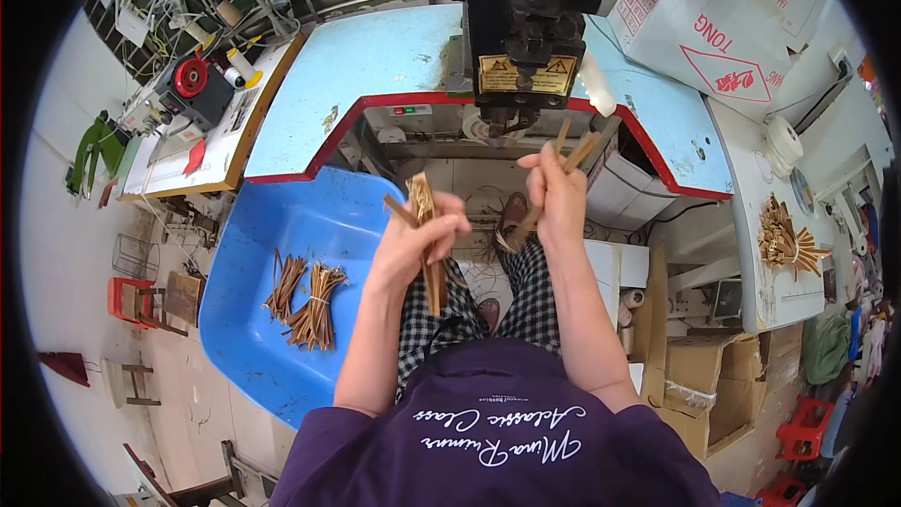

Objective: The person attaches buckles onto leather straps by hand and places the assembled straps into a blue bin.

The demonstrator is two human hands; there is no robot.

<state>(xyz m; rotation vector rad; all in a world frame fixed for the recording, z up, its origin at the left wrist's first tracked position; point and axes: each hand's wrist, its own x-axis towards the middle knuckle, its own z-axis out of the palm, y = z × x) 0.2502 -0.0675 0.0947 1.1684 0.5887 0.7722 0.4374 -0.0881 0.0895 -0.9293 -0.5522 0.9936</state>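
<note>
My left hand [413, 239] is closed around a few brown strips [435, 289], with a shiny gold-brown piece [420, 195] standing up out of the grip. They look like leather straps, though I cannot be sure of the material. To the right, my right hand [557, 192] grips more brown strips [582, 150], whose ends stick out above and below the fingers. Both hands are over my lap, apart from each other. Beside my left arm, tied bundles of similar strips [317, 310] lie in a blue plastic tub [249, 357].
Ahead hangs a black machine head [535, 19] with warning labels, over a light-blue table [394, 47] with a red edge. Another bundle of strips [788, 237] rests on the right-hand table [798, 300]. Left is a sewing machine [192, 84]; an open carton [723, 385] stands low right.
</note>
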